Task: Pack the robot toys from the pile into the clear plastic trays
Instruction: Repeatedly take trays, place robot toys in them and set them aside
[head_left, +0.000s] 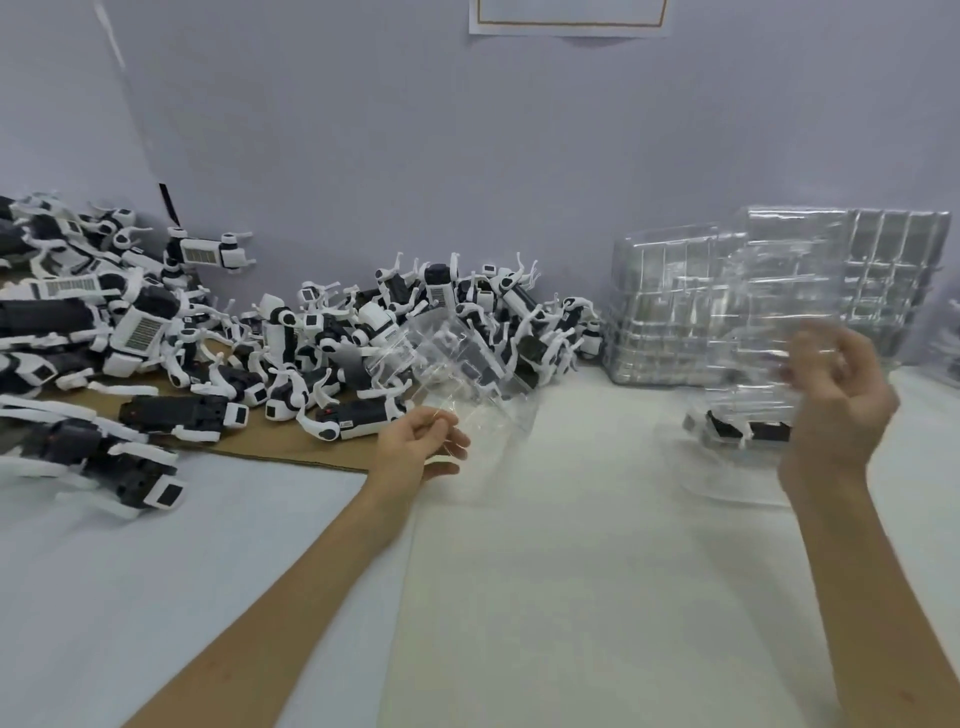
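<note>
Toys (332, 332) sit piled far left. The left hand (415, 441) pinches a clear tray (467, 374) just beside them — the right hand (831, 400) is blurry, its grip unclear. Next, likely: set tray down, grab one toy.

Pale wall (363, 130), posted paper (569, 15) — white table (571, 571)

Black-and-white toy heap (322, 338) left; clear tray stack (675, 322) right.
</note>
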